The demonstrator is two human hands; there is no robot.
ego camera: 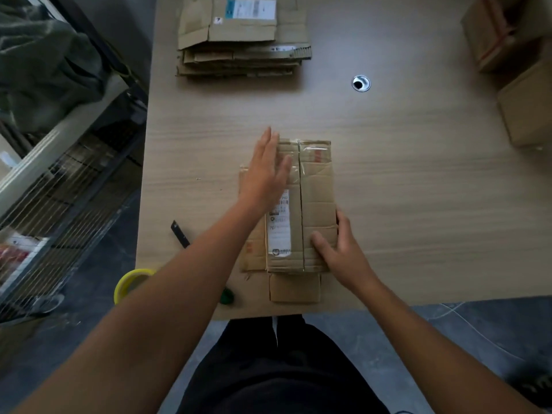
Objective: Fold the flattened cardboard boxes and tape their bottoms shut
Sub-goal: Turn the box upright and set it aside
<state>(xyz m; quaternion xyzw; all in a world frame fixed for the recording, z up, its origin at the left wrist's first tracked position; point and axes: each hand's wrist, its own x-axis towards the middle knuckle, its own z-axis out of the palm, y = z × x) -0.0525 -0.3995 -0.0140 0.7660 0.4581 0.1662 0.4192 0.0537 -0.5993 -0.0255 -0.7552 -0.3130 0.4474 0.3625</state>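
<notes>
A cardboard box (318, 189) stands on the wooden table (418, 204) in front of me, its two long flaps closed with the seam running away from me. My left hand (265, 168) lies flat and open on the left flap, fingers stretched forward. My right hand (337, 246) grips the box's near right edge, thumb on top. A white label shows on the left flap. A small flap (294, 288) sticks out toward me. A yellow tape roll (131, 282) sits at the table's near left corner, partly hidden by my left arm.
A stack of flattened boxes (242, 40) lies at the far side. Folded boxes (525, 109) stand at the right edge. A black tool (180, 234) lies left of the box, a green object (227, 297) near the front edge. A round cable hole (360, 83) sits mid-table. A wire shelf stands at left.
</notes>
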